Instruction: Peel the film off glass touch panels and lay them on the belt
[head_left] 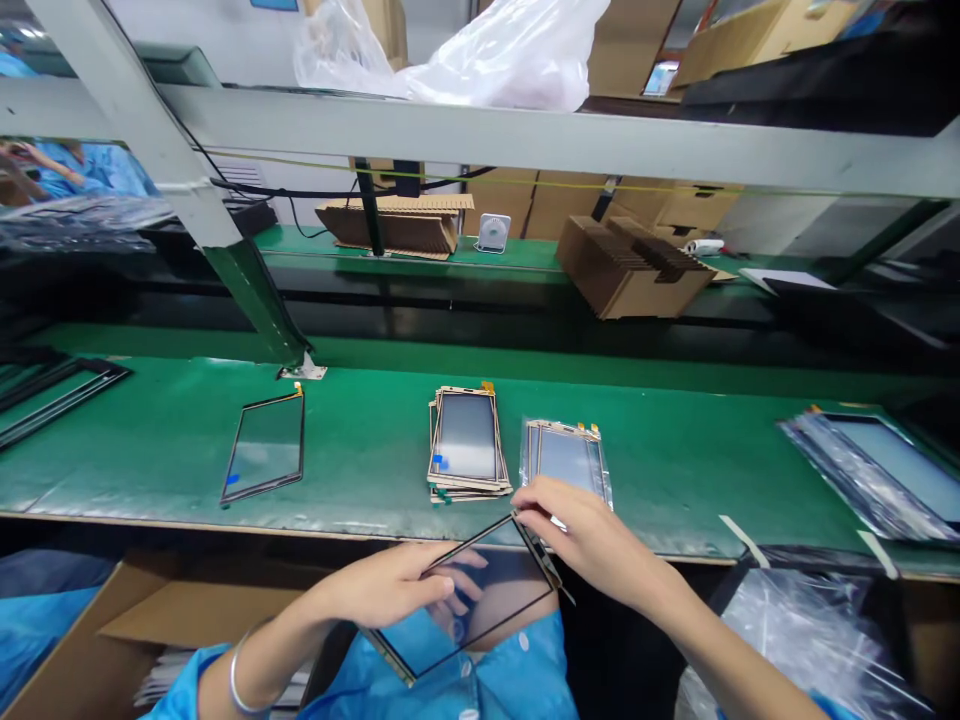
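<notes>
A clear touch screen panel (510, 585) with a thin black border is held tilted in front of my body, just off the bench edge. My left hand (405, 585) grips its left side, thumb on the near face and fingers showing through the glass from behind. My right hand (592, 535) pinches the upper right corner, fingertips closed at the dark border strip. Beyond the panel lies a stack of framed panels (469, 435). Partly behind my right hand are panels in clear film (562, 455). A single clear panel (266, 450) with a blue tab lies to the left.
A green bench (367, 440) runs across, with film-wrapped panels (877, 475) at the right and black frames (64, 395) at the left. A slanted post (247, 290) meets the bench. Below are a cardboard box (90, 640) and a plastic-lined bin (795, 620).
</notes>
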